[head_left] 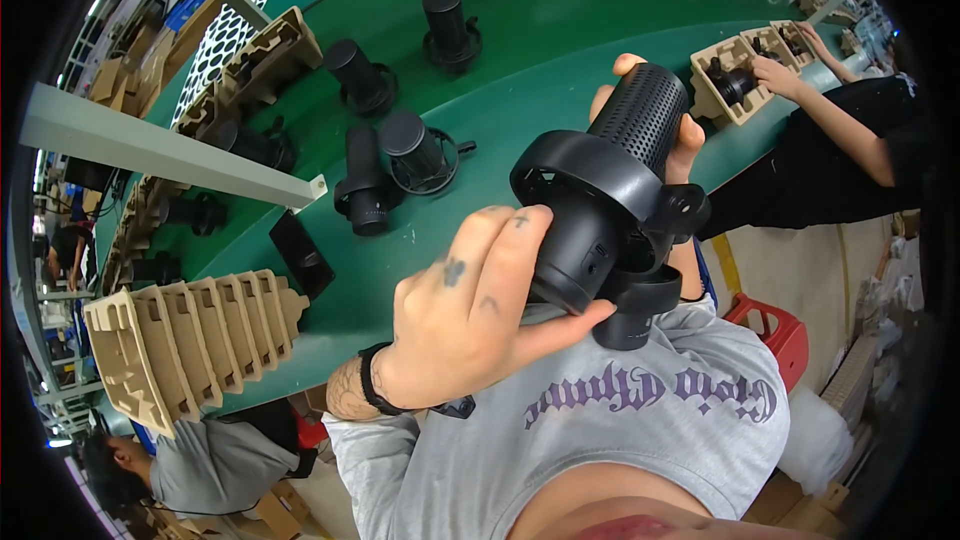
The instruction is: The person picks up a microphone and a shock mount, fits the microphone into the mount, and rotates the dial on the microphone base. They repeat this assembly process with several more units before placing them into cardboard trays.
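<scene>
A black microphone (640, 120) with a perforated grille and a round ring mount (565, 155) is held up tilted in front of my chest. My left hand (465, 295) is closed round its smooth lower end, thumb underneath. Behind the grille, my right hand (685, 145) grips it, with most of the palm hidden. A second black cylindrical part (635, 315) with a ring shows just below; how it is held cannot be made out. On the green table, several similar black microphones (412, 145) stand or lean to the left and beyond.
Stacked brown moulded-pulp trays (200, 340) stand at the near left, beside a dark flat piece (300, 252). A grey metal beam (170, 150) juts across the left. At right, another person's hand (780, 78) reaches into a pulp tray (735, 105). A red stool (775, 340) is behind.
</scene>
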The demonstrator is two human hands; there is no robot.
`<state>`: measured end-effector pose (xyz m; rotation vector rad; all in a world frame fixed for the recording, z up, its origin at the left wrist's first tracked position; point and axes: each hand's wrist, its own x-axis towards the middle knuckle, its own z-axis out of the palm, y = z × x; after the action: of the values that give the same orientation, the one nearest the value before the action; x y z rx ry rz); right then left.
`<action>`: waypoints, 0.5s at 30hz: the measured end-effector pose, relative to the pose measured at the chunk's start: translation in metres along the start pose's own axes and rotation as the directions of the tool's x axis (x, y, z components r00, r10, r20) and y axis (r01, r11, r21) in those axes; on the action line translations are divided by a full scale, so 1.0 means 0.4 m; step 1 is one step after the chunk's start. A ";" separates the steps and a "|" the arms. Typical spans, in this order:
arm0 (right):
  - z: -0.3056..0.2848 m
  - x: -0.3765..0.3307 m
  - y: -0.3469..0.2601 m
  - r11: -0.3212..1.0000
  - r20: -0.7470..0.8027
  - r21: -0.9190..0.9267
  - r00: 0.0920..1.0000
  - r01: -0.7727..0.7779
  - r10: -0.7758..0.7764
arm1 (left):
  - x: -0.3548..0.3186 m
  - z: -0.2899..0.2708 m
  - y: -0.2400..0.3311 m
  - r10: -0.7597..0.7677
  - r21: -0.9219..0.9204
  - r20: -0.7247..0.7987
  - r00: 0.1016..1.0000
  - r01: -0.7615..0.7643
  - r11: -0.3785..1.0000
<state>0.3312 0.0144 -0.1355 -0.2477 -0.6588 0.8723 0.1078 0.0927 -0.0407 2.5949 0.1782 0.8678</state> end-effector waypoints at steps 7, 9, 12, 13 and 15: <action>-0.020 -0.004 -0.030 0.986 -0.026 -0.154 0.998 -0.058 0.055 | 0.007 0.015 -0.008 0.109 0.028 -0.101 0.989 -0.107 0.994; 0.001 0.001 -0.029 0.982 -0.031 -0.169 0.997 -0.079 0.075 | 0.014 0.008 -0.013 0.176 0.081 -0.097 0.980 -0.168 0.982; -0.025 0.000 -0.029 0.972 -0.041 -0.224 0.997 -0.067 0.059 | 0.027 -0.002 0.001 0.274 0.191 -0.082 0.958 -0.255 0.948; -0.032 -0.004 -0.030 0.963 -0.044 -0.257 0.997 -0.079 0.070 | 0.027 -0.005 0.006 0.300 0.243 -0.077 0.951 -0.274 0.931; -0.031 -0.007 -0.030 0.953 -0.050 -0.289 0.996 -0.091 0.080 | 0.021 0.002 -0.001 0.335 0.287 -0.080 0.939 -0.300 0.910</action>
<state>0.3454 0.0055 -0.1410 -0.5607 -0.7455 0.8491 0.1150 0.0949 -0.0370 2.8744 -0.1062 1.2009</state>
